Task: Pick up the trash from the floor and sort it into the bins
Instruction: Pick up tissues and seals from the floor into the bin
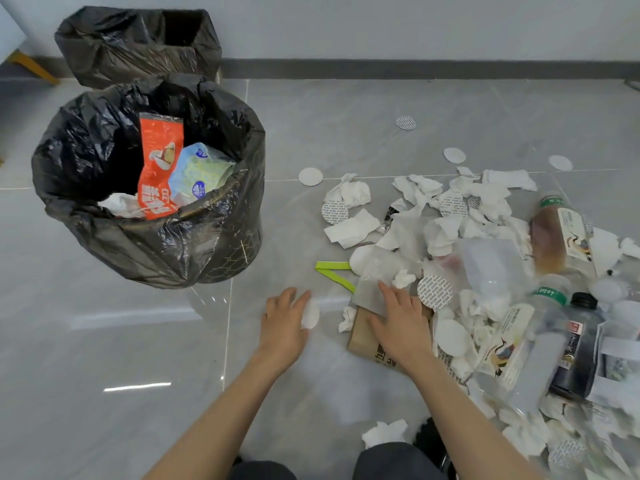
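A heap of trash covers the floor at the right: crumpled white tissues (356,194), round white seal discs (434,292) and plastic bottles (554,233). My right hand (401,322) lies flat with straight fingers on a brown cardboard piece (363,336) and a grey sheet (369,292). My left hand (282,322) reaches over a white disc (310,315) on the floor, fingers touching it. The near bin (221,216), lined with a black bag, holds an orange wrapper (157,164), a blue-white packet and tissue. A second black-lined bin (138,43) stands behind it.
A lime green strap (334,271) lies on the tiles left of the heap. A dark bottle (576,344) and clear bottles lie at the right. A lone tissue (386,433) sits near my knees. A wall with a grey skirting runs along the back.
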Demonstrator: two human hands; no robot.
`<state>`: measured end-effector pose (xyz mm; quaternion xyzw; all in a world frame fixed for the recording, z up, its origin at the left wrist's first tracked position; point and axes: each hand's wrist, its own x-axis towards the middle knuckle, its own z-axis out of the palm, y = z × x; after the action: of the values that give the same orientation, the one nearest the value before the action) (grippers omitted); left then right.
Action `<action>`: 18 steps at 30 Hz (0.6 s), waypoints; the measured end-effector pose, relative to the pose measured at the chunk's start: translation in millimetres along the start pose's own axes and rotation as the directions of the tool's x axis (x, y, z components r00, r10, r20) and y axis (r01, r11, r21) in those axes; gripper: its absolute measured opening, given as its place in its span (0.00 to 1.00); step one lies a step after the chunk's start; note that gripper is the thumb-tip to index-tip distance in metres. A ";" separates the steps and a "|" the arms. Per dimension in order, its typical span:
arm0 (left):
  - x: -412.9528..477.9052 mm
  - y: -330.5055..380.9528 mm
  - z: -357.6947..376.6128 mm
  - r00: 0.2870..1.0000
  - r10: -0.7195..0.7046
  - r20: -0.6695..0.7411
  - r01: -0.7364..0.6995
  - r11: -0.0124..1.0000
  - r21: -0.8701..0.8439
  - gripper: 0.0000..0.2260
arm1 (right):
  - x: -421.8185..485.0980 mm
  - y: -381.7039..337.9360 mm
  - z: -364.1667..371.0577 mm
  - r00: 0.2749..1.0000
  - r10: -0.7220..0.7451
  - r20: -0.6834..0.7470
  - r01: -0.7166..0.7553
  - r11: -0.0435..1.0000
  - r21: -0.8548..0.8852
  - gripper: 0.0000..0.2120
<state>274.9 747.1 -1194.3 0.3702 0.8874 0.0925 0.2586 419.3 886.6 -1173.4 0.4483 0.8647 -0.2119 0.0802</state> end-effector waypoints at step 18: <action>9.4 5.0 -16.4 0.988 -0.113 -0.107 0.061 0.914 -0.401 0.07 | 7.9 -1.0 -51.9 0.926 0.065 -0.371 0.114 0.891 0.439 0.10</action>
<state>263.8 757.8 -1182.2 0.2635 0.8807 0.2820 0.2747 416.4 914.8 -1129.1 0.4756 0.7961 -0.3186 -0.1963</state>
